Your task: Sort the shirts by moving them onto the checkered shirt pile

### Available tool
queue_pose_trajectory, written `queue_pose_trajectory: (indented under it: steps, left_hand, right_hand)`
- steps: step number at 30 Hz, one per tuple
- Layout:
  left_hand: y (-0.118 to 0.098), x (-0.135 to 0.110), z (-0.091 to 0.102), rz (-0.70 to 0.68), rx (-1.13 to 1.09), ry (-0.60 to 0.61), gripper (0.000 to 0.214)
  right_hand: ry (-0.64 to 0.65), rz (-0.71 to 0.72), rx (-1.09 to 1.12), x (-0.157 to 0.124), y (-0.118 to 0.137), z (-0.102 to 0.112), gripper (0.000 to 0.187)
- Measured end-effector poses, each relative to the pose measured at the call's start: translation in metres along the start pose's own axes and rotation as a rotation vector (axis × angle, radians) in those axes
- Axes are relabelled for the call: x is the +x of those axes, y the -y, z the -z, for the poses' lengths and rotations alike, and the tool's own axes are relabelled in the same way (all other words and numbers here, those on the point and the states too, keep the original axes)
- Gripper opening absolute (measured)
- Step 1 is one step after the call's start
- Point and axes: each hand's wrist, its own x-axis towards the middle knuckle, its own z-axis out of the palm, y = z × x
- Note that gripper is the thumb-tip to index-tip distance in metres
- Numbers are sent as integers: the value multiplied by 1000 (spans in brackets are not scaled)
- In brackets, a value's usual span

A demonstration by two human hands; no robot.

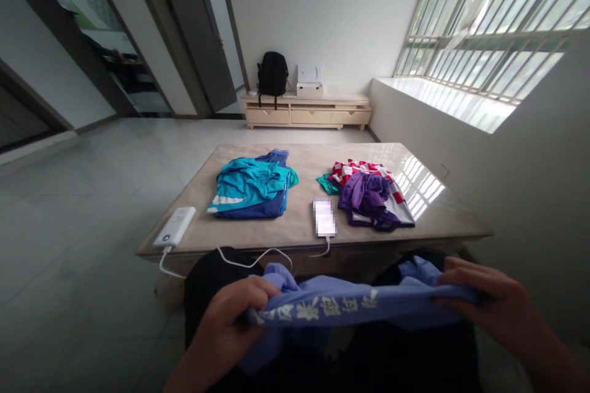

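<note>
A light blue-violet garment [401,307] with white printed characters is stretched between my two hands, above my lap. My left hand [230,319] is closed on its left end, thumb on top. At the right end, the fingers and thumb of my right hand [488,298] pinch the cloth. Part of the garment hangs below the taut band; its full shape is hidden by folds. Beyond it on the table lie a pile of teal and blue clothes [251,187] at left and a pile of purple, red-and-white checked and green clothes [369,193] at right.
A phone [324,218] with a lit screen lies near the front edge of the table [304,159], cable attached. At the left corner sits a white power bank [175,227], its cable hanging over the edge. Behind, a low cabinet [308,115] carries a black backpack [273,73].
</note>
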Motion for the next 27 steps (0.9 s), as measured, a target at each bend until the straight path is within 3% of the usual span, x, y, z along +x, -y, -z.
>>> queue_pose_trajectory:
  steps: [5,8,13,16,20,23,25,27]
  left_hand:
    - [0,-2,2,101,2,197,11]
    - [4,-6,0,153,5,247,9]
    - [12,-7,-4,220,69,205,13]
    - [15,-3,-2,211,127,100,21]
    - [13,-1,2,230,87,-6,12]
    - [6,-8,-15,458,-159,-38,26]
    - [5,-14,-39,655,-471,-48,40]
    - [10,-18,-66,778,-697,-51,51]
  right_hand:
    - [-202,100,-59,4,2,0,15]
    - [-279,143,-152,2,1,-4,15]
    - [-362,59,-249,-5,7,-8,21]
    - [-379,43,-285,-8,7,-6,27]
    - [-384,23,-282,-6,-1,-5,29]
    - [-337,-33,-153,0,7,-22,22]
    - [-300,-82,15,-1,27,-48,21]
    - [-222,-92,224,-10,56,-85,34]
